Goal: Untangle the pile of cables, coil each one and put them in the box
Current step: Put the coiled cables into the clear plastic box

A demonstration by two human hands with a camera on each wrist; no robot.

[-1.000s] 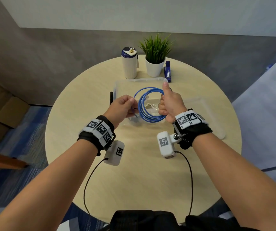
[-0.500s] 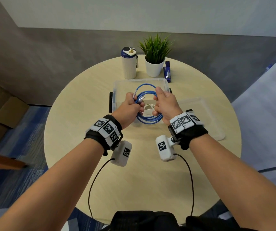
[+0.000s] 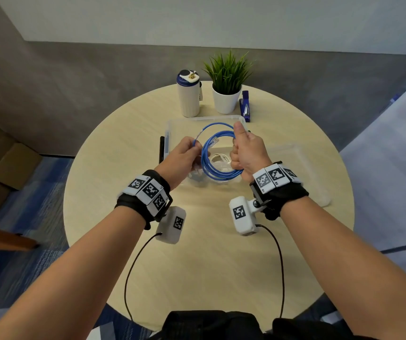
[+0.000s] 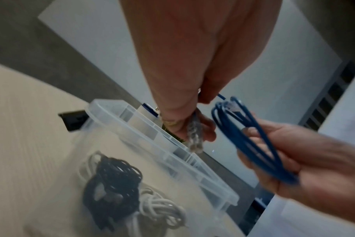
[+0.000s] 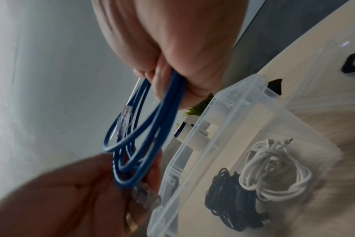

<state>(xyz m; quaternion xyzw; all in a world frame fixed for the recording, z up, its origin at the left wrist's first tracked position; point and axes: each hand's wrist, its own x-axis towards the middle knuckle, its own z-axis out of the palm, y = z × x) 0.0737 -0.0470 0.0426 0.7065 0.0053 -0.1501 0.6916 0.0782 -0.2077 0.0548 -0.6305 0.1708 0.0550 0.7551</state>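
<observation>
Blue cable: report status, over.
Right hand grips coiled blue network cable. Left hand pinches its loose end. Clear plastic box below, nothing in the way.

From head height we look steeply down and forward over both forearms onto the round pale wooden table (image 3: 221, 266). Our left wrist view looks along the left hand (image 4: 192, 72), very near, up toward the wall. Our right wrist view does likewise past the right hand (image 5: 172, 48). All three share the clear plastic box (image 3: 172, 126) (image 4: 162, 141) (image 5: 203, 128) and coiled blue cable (image 3: 215, 168) (image 4: 253, 144) (image 5: 152, 128).
</observation>
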